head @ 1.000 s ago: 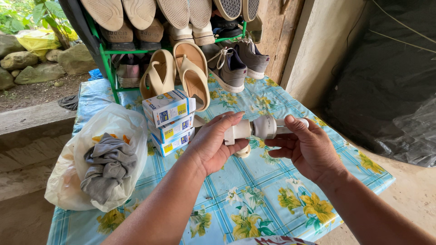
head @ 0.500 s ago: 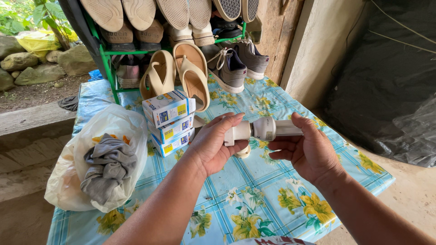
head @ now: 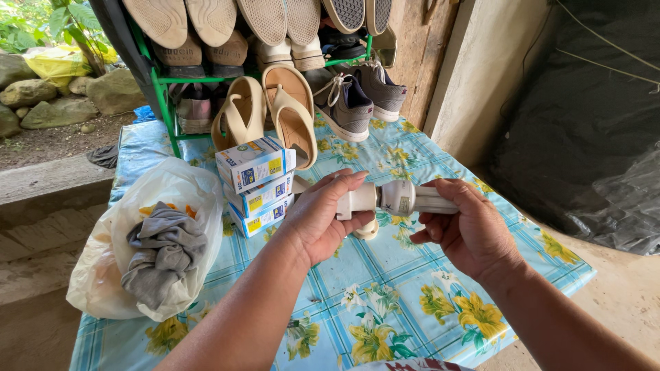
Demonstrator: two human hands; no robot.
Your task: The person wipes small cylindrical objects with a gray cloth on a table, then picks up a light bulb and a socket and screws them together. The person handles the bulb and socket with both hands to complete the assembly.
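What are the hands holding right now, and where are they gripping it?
A white lamp socket with a bulb fitted in it. The left hand grips the socket end; the right hand wraps the bulb's tube end.

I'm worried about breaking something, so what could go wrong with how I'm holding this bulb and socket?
The right hand grips the bulb by its glass tubes, which might crack under twisting force. The left hand holds the white socket in mid-air above the table, so a slip could drop both.
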